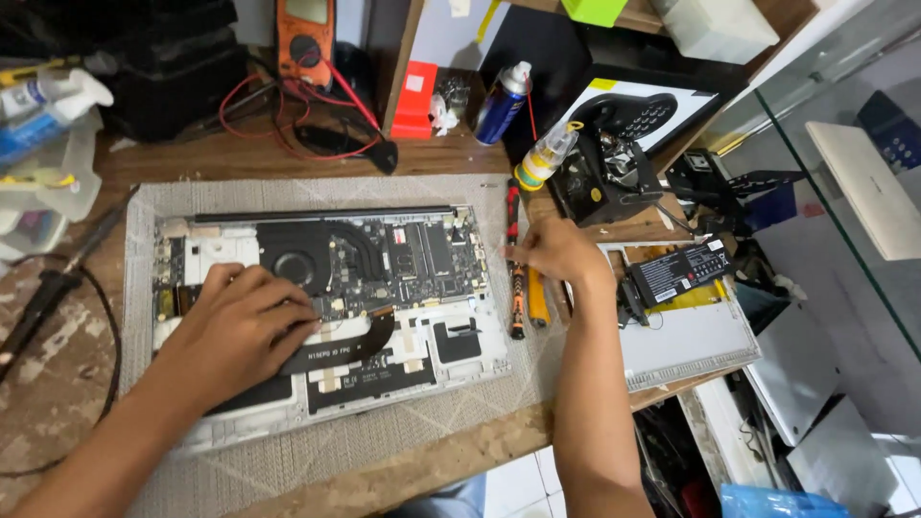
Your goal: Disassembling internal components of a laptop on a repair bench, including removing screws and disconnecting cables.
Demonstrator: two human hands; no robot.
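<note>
At centre frame the opened silver laptop with its exposed circuit board (326,288) lies on a grey mat, the left hand (235,331) pressing flat to steady it, the right hand (556,251) closing on screwdrivers (518,278) parked alongside.

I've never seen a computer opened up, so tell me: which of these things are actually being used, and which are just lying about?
In use:
- opened laptop on the grey mat
- left hand pressing inside it, by the black flat cable
- right hand at the screwdrivers

Lying about:
- orange multimeter with red leads
- blue spray can
- small glue bottle
- removed battery
- silver bottom cover
</note>
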